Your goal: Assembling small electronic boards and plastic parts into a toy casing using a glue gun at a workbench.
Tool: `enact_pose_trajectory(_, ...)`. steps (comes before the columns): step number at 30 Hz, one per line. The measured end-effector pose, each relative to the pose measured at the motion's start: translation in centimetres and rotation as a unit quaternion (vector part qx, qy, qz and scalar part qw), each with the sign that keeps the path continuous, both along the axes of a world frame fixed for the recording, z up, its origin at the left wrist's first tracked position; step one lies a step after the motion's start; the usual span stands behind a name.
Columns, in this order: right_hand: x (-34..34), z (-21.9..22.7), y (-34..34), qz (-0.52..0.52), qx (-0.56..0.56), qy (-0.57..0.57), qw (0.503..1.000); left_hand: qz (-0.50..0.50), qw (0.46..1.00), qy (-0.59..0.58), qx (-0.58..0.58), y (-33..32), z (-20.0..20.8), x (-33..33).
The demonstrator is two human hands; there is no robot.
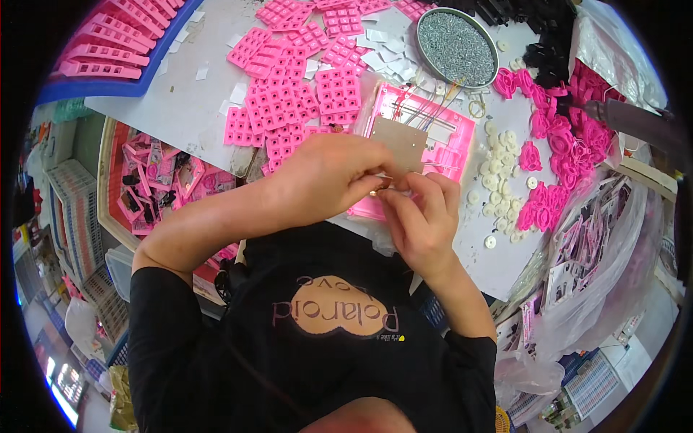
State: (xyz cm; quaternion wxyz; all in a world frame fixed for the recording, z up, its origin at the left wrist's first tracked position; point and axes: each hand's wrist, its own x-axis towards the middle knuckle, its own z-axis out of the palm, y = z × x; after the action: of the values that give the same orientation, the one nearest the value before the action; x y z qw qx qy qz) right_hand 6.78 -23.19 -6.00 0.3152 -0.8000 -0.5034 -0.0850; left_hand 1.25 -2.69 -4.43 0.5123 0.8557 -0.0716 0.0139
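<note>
A pink plastic housing (466, 133) lies on the table in front of me. A flat brownish board (399, 143) sits in it, with several thin wires (415, 105) running out at its far side. My left hand (339, 173) reaches over the near left part of the housing, thumb and fingers pinched together. Close against it, my right hand (426, 216) pinches at the near edge of the board. Fingertips of both hands meet there around something small that they mostly hide.
Pink button panels (278, 101) pile up left of the housing. Behind it stands a round tray (456, 47) of small metal screws. White round pieces (498, 173) and magenta plastic parts (570, 141) lie to the right. A blue bin (155, 61) and a box of pink parts (108, 169) are at left.
</note>
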Motion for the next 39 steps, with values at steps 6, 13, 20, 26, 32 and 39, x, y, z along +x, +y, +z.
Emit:
enact_pose_trajectory(6, -0.2, -0.3, 0.2, 0.020, -0.021, -0.009, 1.000, 0.004, 0.995, -0.083, 0.060, -0.6, -1.5, -0.7)
enact_pose_trajectory(13, -0.4, 1.5, 0.5, 0.020, -0.110, 0.049, 0.993, 0.002, 0.999, 0.015, 0.038, -0.3, -1.1, -0.7)
enact_pose_trajectory(20, -0.2, 2.5, -0.4, 0.041, -0.143, 0.095, 0.984, 0.235, 0.968, -0.089, 0.016, 2.7, -0.6, 0.5)
enact_pose_trajectory(26, 0.2, 2.1, -0.6, 0.039, -0.098, 0.111, 0.988, 0.002, 0.988, 0.009, 0.153, 3.3, -0.2, -2.7)
enact_pose_trajectory(32, -0.5, 1.8, -0.2, 0.026, -0.167, 0.034, 0.985, 0.028, 0.996, -0.040, 0.080, 4.8, 0.8, -1.6)
enact_pose_trajectory(39, 0.6, 3.2, -0.6, 0.096, -0.243, 0.081, 0.962, 0.086, 0.908, 0.273, -0.305, 3.5, 1.5, -0.3)
